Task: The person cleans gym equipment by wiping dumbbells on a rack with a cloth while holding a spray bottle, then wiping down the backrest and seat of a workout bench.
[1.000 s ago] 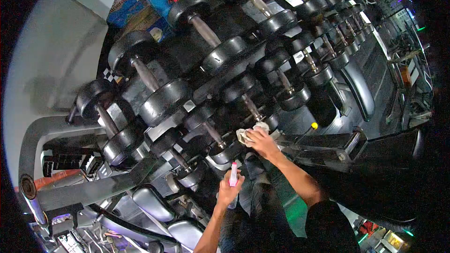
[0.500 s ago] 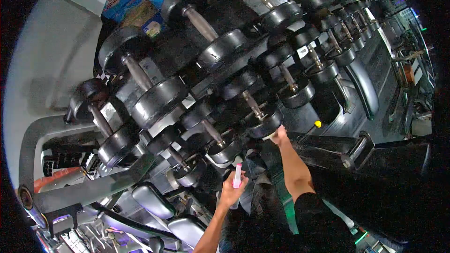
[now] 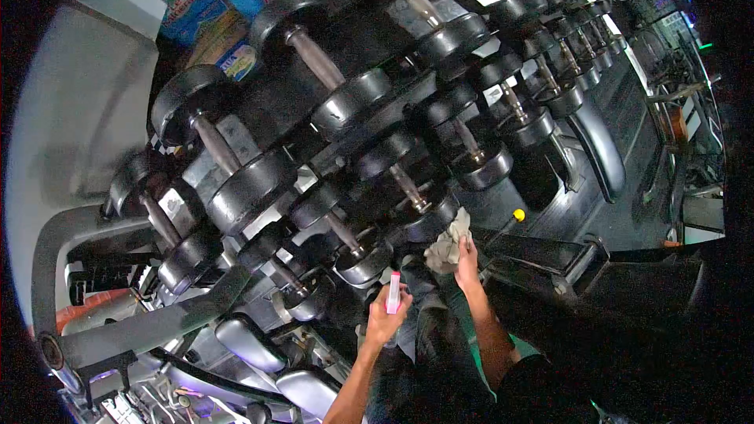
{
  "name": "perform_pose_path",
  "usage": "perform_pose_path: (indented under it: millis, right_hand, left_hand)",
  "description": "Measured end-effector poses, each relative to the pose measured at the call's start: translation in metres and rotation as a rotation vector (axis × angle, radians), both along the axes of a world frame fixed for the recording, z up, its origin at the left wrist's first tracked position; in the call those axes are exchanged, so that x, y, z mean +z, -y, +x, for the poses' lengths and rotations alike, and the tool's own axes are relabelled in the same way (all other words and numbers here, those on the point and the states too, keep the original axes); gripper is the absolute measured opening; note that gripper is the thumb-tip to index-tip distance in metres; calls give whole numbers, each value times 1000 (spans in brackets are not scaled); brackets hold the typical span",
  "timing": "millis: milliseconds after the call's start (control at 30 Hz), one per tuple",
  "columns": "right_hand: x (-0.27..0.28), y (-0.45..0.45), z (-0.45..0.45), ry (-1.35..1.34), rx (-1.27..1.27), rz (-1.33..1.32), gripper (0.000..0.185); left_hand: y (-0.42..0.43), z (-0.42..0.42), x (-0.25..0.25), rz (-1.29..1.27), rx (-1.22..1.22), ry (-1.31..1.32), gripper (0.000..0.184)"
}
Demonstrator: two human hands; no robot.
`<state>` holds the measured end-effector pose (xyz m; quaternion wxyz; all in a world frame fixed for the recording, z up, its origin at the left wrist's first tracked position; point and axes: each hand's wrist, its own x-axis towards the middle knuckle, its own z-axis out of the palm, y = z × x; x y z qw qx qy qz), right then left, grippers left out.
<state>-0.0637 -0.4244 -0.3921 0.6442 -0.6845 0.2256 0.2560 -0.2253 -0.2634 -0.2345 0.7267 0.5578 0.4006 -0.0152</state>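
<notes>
My right hand (image 3: 466, 265) is closed on a crumpled pale cloth (image 3: 446, 249), which hangs just in front of the near end of a black dumbbell (image 3: 428, 224) on the lower rack row. I cannot tell whether the cloth touches it. In my left hand (image 3: 382, 319) is what looks like a spray bottle (image 3: 394, 298) with a pink and white top, held upright. Its lower part is mostly hidden by the fingers. Close beyond that hand sits another black dumbbell (image 3: 363, 265) with a metal handle.
Two rows of round-headed dumbbells run diagonally; a larger one (image 3: 251, 191) is on the upper row. Left stands a grey machine frame (image 3: 141, 322) with padded seats (image 3: 250, 343). Blue and brown cartons (image 3: 192, 8) lie behind. A yellow knob (image 3: 519, 215) is to the right.
My right hand has drawn back from the dumbbell's end toward me, and more of the cloth shows. The left hand keeps its hold on the bottle. The view has shifted slightly.
</notes>
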Motion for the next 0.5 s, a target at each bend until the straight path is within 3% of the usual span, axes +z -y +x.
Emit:
perform_pose_path:
  millis: [33, 100, 133, 167, 233, 333, 367, 433, 467, 500]
  right_hand:
    - [-4, 1, 2, -5, 4, 4, 52]
    - [-18, 6, 11, -251, -36, 473, 54]
    - [-11, -8, 15, -470, -233, 495, 50]
    - [-36, -14, 17, -476, -236, 495, 50]
    - [-119, -22, 16, -467, -342, 799, 43]
    - [-151, -66, 18, -562, -428, 1024, 33]
    - [-129, -73, 14, -560, -429, 1024, 33]
    - [-61, -83, 16, -471, -515, 568, 27]
    - [-58, -71, 17, -413, -311, 621, 26]
    - [-52, -54, 11, -405, -269, 578, 33]
  left_hand:
    - [1, 1, 2, -24, 17, 16, 27]
    - [1, 3, 3, -15, 14, 16, 27]
    - [1, 3, 3, -12, 6, 21, 27]
    - [1, 1, 4, -11, 4, 14, 27]
    - [1, -3, 3, 3, 9, 8, 25]
    - [3, -20, -6, 19, -15, -44, 31]
    - [4, -26, -9, 18, -16, -44, 31]
    - [4, -33, -13, 57, 11, -12, 32]
    - [0, -33, -8, 69, -7, -6, 32]
    - [-2, -34, -6, 72, -2, -6, 32]
